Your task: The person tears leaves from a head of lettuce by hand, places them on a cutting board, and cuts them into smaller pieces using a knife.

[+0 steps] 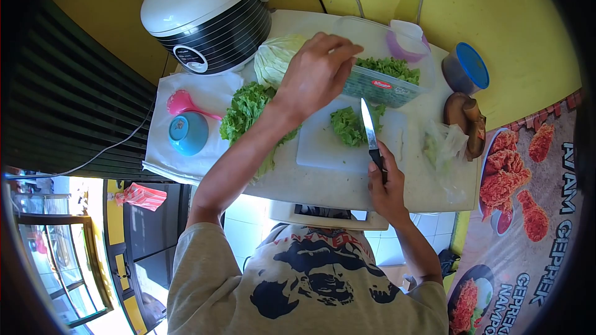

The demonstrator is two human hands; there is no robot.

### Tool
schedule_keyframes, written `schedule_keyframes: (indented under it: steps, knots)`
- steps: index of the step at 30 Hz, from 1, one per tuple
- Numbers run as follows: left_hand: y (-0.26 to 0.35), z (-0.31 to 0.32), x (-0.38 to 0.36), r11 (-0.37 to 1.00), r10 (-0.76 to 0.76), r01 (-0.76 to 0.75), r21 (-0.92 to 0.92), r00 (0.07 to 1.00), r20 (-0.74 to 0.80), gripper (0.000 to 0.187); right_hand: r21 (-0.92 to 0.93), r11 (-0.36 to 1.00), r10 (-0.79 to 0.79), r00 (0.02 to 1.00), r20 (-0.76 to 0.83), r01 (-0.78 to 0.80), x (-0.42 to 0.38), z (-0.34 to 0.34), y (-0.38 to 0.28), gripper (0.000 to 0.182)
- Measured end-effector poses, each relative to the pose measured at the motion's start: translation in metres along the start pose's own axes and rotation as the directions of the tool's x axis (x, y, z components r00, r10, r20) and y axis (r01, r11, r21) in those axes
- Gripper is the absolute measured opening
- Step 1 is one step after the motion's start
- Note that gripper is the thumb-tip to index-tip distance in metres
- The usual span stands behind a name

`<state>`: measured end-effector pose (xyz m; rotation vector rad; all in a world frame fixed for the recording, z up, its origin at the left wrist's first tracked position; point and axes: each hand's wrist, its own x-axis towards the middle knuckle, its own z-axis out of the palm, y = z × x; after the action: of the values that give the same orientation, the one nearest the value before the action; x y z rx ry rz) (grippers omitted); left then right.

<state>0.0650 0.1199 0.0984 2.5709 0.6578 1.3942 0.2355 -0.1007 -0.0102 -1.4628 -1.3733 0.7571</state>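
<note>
The right hand point(386, 181) grips the knife point(370, 134) by its handle, blade pointing away from the body; the left hand point(313, 75) hangs near the plastic box point(403, 95), its grip not determinable. Lettuce point(347, 127) lies on the cutting board point(316, 147); sound practice is to steady it with curled fingertips, clear of the blade.

The left forearm point(239, 155) obscures part of the leafy lettuce point(245, 108). The palm of the left hand point(316, 71) is hidden; contact with the clear container point(366, 92) cannot be determined. The right hand point(388, 186) partly conceals the handle of the knife point(369, 127). Lettering on the red label point(382, 84) is too small to read. The rice cooker point(214, 18) is cropped above.
</note>
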Motion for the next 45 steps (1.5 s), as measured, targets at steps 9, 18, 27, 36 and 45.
schedule_keyframes:
  steps: [9, 18, 27, 36, 45]
  knots:
    - [0.038, 0.023, -0.104, 0.997, -0.069, 0.051, 0.058, 0.921, 0.382, 0.024, 0.096, 0.99, 0.117, 0.984, -0.134, -0.105, 0.001, -0.005, -0.007, 0.034]
    - [0.047, 0.011, -0.096, 0.514, -0.499, 0.756, -0.404, 0.647, 0.576, 0.022, 0.033, 0.994, -0.097, 0.984, -0.151, 0.103, 0.015, -0.003, -0.012, 0.043]
    - [0.033, 0.027, -0.113, 0.213, -0.384, 0.757, -0.618, 0.646, 0.66, 0.022, 0.044, 0.996, -0.07, 0.994, -0.082, 0.074, 0.045, 0.0, -0.027, 0.058]
    - [0.042, 0.006, -0.091, 0.102, -0.407, 0.821, -0.561, 0.549, 0.73, 0.018, 0.135, 0.986, -0.079, 0.988, -0.134, 0.097, 0.056, 0.0, -0.037, 0.058]
    - [0.03, 0.005, -0.104, 0.04, -0.367, 0.74, -0.672, 0.636, 0.679, 0.017, 0.312, 0.947, -0.079, 0.997, 0.003, 0.074, 0.062, 0.01, -0.035, 0.071]
